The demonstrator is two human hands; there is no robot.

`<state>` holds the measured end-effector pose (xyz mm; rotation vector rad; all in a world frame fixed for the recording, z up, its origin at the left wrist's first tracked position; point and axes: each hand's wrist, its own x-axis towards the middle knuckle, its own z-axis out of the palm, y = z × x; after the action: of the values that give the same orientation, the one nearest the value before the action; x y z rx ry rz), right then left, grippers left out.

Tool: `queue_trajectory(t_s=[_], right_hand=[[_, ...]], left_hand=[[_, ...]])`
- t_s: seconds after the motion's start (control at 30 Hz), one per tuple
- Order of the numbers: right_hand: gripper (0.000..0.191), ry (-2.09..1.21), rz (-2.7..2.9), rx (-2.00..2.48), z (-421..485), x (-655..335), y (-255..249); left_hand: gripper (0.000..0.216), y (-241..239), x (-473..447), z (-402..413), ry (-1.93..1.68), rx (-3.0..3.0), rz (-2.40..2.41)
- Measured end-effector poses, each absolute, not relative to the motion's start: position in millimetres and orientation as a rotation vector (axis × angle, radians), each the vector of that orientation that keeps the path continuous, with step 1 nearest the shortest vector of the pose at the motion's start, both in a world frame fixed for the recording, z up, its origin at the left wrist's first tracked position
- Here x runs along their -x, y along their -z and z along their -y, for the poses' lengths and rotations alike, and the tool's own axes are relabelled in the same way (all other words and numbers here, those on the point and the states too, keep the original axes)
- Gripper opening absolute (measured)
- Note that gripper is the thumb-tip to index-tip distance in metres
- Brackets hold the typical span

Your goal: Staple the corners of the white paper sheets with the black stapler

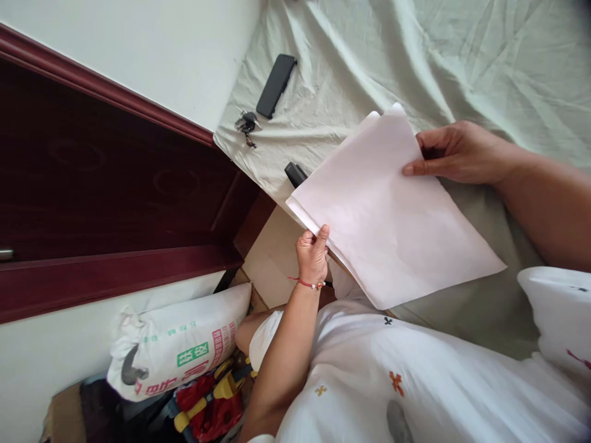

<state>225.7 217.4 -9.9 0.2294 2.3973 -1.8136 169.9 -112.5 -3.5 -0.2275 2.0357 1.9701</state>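
Observation:
Several sheets of white paper are held up between my two hands, tilted above the edge of a pale green cloth. My left hand is closed on the near left edge of the sheets, thumb on top. A red string bracelet circles that wrist. At the far right edge, my right hand pinches the paper between thumb and fingers. Partly hidden behind the sheets is a black object, whose kind I cannot make out.
On the wrinkled green cloth lie a black rectangular case and a bunch of keys. A dark red door stands at the left. Below it are a white printed sack and red and yellow items.

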Motion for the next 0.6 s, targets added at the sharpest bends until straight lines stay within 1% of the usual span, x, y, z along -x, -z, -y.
queue_trajectory(t_s=[0.13,0.37,0.5,0.6], right_hand=[[0.073,1.735,-2.469,-0.257,-218.1,-225.4,12.1],[0.054,1.684,-2.533,-0.328,-218.9,-225.2,13.4],[0.053,1.703,-2.506,-0.365,-216.8,-224.8,10.0],[0.048,1.627,-2.546,-0.389,-215.8,-224.2,7.9]], left_hand=[[0.052,2.7,-171.3,118.8,-2.019,0.176,-1.934],[0.064,6.5,-169.9,115.6,-2.006,0.123,-2.022],[0.057,6.8,-168.6,112.4,-2.007,0.187,-2.052],[0.056,6.1,-168.7,110.7,-2.007,0.232,-2.073]])
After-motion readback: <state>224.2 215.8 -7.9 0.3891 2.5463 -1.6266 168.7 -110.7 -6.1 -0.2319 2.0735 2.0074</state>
